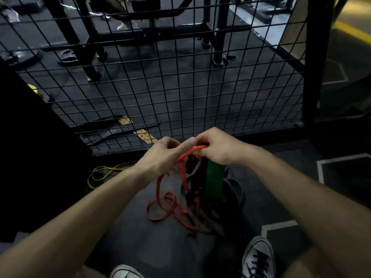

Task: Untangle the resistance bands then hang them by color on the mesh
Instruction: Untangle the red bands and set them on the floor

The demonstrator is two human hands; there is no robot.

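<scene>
Much of the tangle is hard to read: below the hands the bands blur into a dark knot on the floor (124,227), and black strands there cannot be counted or traced. The left hand (160,155) has its fingers curled in around the red band (181,171), though the fingertips are hidden behind the knuckles, so the exact hold is unclear. The right hand (218,147) grips the top loop of that same red band, fingers bent over it (the thumb meets the left hand's fingers).

The red band is a narrow flat strap, rubbery and matte, falling from the hands into loose coils on the floor near the shoes (258,257). A green band (214,181), much wider and flat like a ribbon, hangs straight down from under the right hand. A purple band (234,189) curves beside it, partly buried in the heap. A thin yellow band (106,171) lies looped on the floor near the lower edge of the mesh (180,87), well apart from the tangle.

The mesh is a black wire grid of square cells, standing upright just beyond the hands.
</scene>
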